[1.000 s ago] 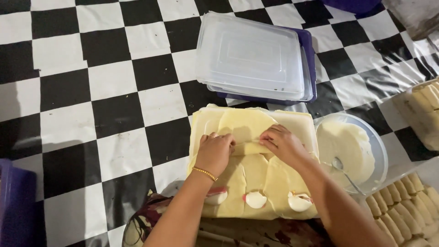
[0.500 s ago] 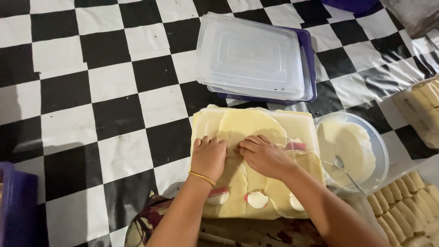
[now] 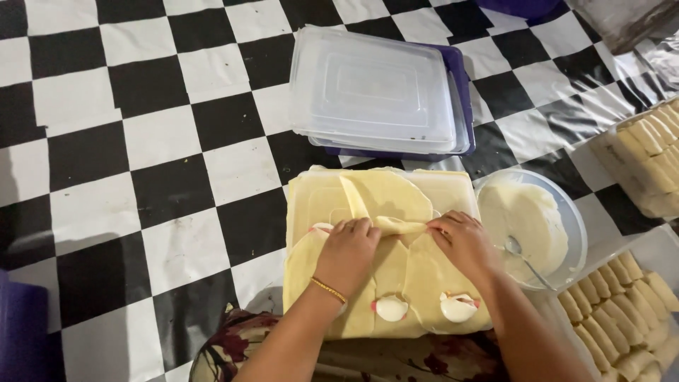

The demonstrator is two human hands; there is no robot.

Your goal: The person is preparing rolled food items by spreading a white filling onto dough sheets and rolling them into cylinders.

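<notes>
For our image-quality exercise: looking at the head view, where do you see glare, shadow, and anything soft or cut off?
Head view: even indoor light; mild sheen on the clear plastic lids and the crinkled floor covering at top right. Soft shadow falls left of the pale wrapper sheets. Left hand and right hand are fairly sharp. The rolls tray is cropped by the frame edge.

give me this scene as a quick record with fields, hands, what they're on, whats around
left hand: pressing on a pale yellow wrapper, gold bangle at the wrist
right hand: pinching the wrapper's folded edge
work surface: pale board with more wrappers, two with white filling
right of board: bowl of pale batter with a spoon
behind board: stacked clear lids on a purple tray
far right: trays of finished rolls
floor: black and white checks
</notes>
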